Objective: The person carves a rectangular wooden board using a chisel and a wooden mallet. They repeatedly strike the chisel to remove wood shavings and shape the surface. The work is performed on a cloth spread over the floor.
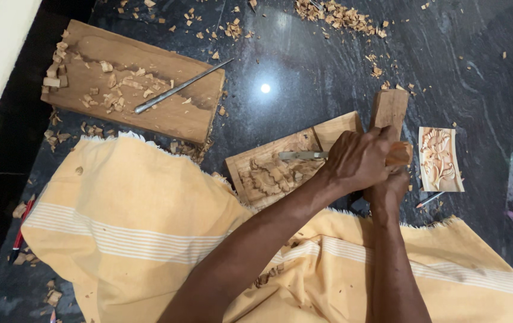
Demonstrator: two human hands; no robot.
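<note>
My left hand (358, 160) is closed around a chisel (302, 155). Its metal blade points left and rests on a carved wooden panel (271, 173) with a leaf relief. My right hand (390, 190) sits just below and behind the left hand, partly hidden by it. It grips the handle of a wooden mallet (390, 109), whose block head rises above both hands. The panel lies on the dark stone floor (304, 72), at the edge of a yellow striped cloth (142, 221) over my lap.
A small finished floral carving (440, 159) and a pencil (430, 200) lie to the right. At upper left a wooden board (166, 113) carries chips and a long metal tool (180, 87). Wood shavings (334, 14) are scattered about. A red pencil (20, 230) lies far left.
</note>
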